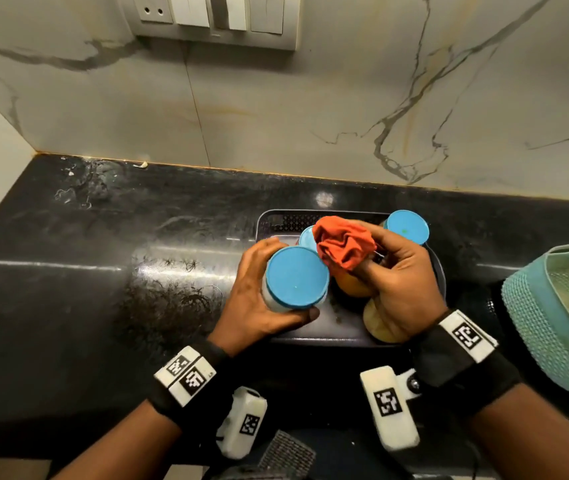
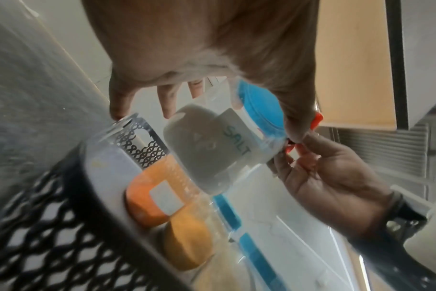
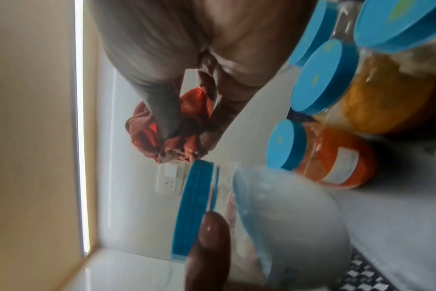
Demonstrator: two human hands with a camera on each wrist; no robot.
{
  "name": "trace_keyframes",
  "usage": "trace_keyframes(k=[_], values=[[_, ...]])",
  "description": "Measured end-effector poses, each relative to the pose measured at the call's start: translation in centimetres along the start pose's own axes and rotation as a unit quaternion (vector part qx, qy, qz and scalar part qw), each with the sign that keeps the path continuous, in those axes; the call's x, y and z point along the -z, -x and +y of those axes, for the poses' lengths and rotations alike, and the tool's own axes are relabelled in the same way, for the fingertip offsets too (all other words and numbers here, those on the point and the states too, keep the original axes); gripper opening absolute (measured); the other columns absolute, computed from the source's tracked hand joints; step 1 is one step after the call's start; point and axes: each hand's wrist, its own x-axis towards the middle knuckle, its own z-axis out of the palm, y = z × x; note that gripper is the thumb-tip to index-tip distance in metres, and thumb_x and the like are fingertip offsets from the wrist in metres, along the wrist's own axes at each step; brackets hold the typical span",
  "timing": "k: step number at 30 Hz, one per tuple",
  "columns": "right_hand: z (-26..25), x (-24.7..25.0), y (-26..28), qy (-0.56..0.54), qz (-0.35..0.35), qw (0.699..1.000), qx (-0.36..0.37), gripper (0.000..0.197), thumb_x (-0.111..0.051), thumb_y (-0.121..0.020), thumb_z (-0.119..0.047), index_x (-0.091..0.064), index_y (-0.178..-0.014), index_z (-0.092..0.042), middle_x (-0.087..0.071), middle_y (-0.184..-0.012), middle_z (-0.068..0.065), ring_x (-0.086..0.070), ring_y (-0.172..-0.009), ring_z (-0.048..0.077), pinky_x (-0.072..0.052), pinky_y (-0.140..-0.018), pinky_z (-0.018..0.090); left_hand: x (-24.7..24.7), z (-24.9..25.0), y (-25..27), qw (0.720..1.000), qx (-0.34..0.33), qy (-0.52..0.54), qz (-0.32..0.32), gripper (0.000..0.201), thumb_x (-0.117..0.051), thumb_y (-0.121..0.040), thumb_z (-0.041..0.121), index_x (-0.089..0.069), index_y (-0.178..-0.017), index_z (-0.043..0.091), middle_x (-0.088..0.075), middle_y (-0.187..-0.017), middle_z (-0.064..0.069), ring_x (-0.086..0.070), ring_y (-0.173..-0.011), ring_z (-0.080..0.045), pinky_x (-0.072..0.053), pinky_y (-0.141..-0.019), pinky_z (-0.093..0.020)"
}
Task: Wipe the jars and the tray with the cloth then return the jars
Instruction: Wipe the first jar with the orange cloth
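Black and shiny, the surface (image 1: 86, 271) meets a marble wall. At its middle, the left hand (image 1: 255, 299) wraps its fingers round the salt jar (image 1: 293, 280), lifted over the tray (image 1: 324, 327). Just beside it, at 2 o'clock, the right hand (image 1: 400, 282) squeezes the bunched orange cloth (image 1: 343, 244) close to the jar's blue lid. More blue-lidded jars (image 3: 321, 153) stand in the dark tray under the hands. At 3 o'clock sits a teal basket (image 1: 553, 313).
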Motion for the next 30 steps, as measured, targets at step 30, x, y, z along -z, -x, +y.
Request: trace_keyframes(k=[30], values=[[-5.5,-3.2,-1.7,0.47,-0.12,0.829,0.279,0.021,-0.064,-0.083,-0.011,-0.079,-0.098,-0.014,-0.072,-0.108,0.005,-0.069,-0.097,0.023,-0.055,-0.081,0.041,3.3,4.5,-2.4,0.998,-0.001,0.059,-0.022,0.084,-0.093,-0.062,0.025,-0.052,-0.135,0.022,-0.067,-0.124,0.004,-0.067,-0.112,-0.021,-0.054,-0.097,-0.038]])
